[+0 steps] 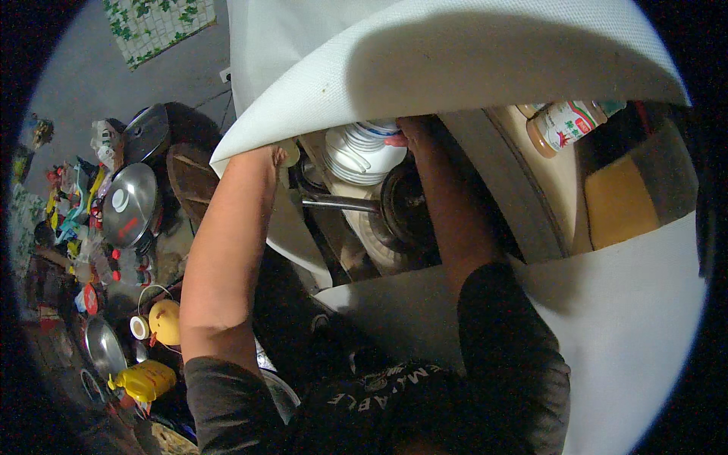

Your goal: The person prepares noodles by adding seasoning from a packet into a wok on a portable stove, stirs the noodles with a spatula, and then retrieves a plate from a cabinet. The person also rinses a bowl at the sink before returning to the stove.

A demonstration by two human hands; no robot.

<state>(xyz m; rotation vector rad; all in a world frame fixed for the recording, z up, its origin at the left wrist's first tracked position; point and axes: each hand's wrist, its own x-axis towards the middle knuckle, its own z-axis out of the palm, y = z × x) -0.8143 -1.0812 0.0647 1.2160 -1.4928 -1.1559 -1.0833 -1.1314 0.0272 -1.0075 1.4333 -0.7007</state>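
Observation:
My left hand is hidden under the raised flap of a white cover (296,96); only the wrist and forearm show, beside a pale rounded item I cannot make out. Most of my right hand (405,133) lies beneath the same flap, its fingertips against the side of stacked bowls (367,136), one with a blue rim. Whether it grips them cannot be told. The bowls stand on a pile of white plates (358,173), with a white spoon (355,160) beside them. Nearer to me lies a dark pan (406,199) with a metal handle (341,203).
At the right, a labelled glass jar (566,128) stands on a shelf. More white cover (631,318) spreads below it. On the left are a steel pot lid (131,199), plastic bottles (133,267), a yellow container (148,380) and a steel basin (105,347).

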